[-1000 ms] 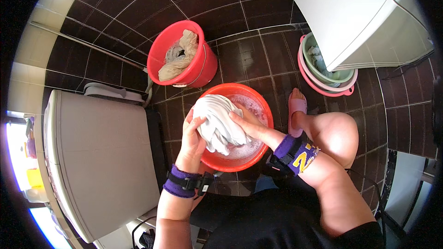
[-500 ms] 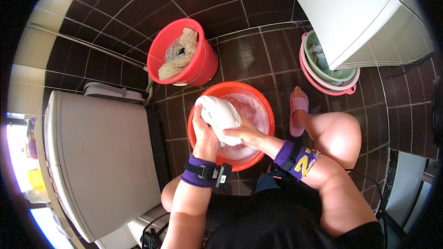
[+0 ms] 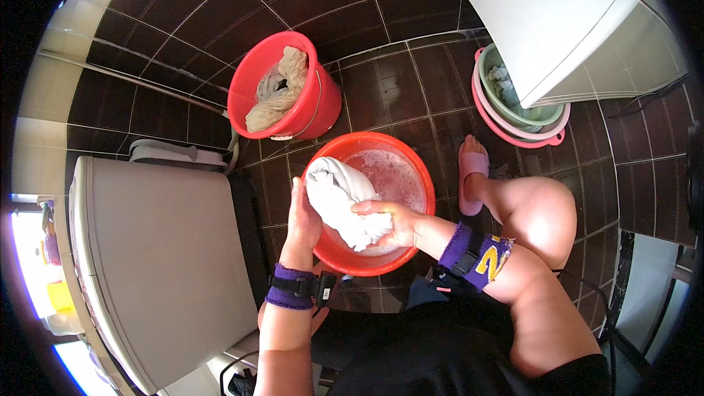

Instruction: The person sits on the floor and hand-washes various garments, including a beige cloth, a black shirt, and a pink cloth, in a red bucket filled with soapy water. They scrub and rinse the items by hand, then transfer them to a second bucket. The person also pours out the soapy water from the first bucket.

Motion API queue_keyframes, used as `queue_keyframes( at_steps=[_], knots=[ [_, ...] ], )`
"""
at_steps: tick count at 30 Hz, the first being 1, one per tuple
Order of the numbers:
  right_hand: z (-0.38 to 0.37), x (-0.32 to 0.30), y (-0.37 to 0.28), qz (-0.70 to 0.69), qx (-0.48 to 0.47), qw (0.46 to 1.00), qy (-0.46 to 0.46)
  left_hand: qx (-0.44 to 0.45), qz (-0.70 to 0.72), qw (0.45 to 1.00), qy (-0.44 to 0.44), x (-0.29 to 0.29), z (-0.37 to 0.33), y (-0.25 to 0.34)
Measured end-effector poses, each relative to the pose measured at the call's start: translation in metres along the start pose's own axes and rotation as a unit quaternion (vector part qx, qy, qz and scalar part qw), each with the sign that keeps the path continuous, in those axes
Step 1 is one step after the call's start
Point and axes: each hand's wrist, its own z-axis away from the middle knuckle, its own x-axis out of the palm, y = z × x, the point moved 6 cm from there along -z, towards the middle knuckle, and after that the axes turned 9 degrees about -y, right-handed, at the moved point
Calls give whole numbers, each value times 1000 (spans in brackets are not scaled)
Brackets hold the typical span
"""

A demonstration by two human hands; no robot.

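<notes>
Scrubbing is the step you are in — a white cloth (image 3: pixel 339 202) bunched between both hands over the orange basin (image 3: pixel 411 169) of sudsy water. Your left hand (image 3: pixel 302 218) lies flat against the cloth's left side, fingers straight and pressing, not curled round it. Your right hand (image 3: pixel 392 221) is clenched on the cloth's near right end, thumb on top, gripping a wad of it. The cloth sits half out of the water, draped over the basin's near-left rim; its lower end looks wet and crumpled.

Far left of the basin stands a red bucket (image 3: pixel 315 106) with beige laundry (image 3: pixel 275 92) heaped in it. Far right, a stack of pink and green bowls (image 3: pixel 517 121) sits partly under a white appliance (image 3: pixel 557 22). Your foot in a pink slipper (image 3: pixel 473 169) rests on the dark tiled floor (image 3: pixel 396 81) just right of the basin.

Next, judging by the grip, you would need a fresh hold — shift the right hand along the cloth, keep the bundle over the basin so drips fall inside, and rub against the left palm.
</notes>
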Motion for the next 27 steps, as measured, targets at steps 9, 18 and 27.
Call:
queue_keyframes(
  at_steps=[9,18,27],
  knots=[
    [0,40,34,-271,98,950,-119,77,48,982,-167,58,7,40],
    [-5,39,7,199,40,978,-48,-45,-36,995,-87,27,-5,34],
    [-19,0,-3,389,-86,912,101,-20,-237,967,88,28,-15,18]
  ],
)
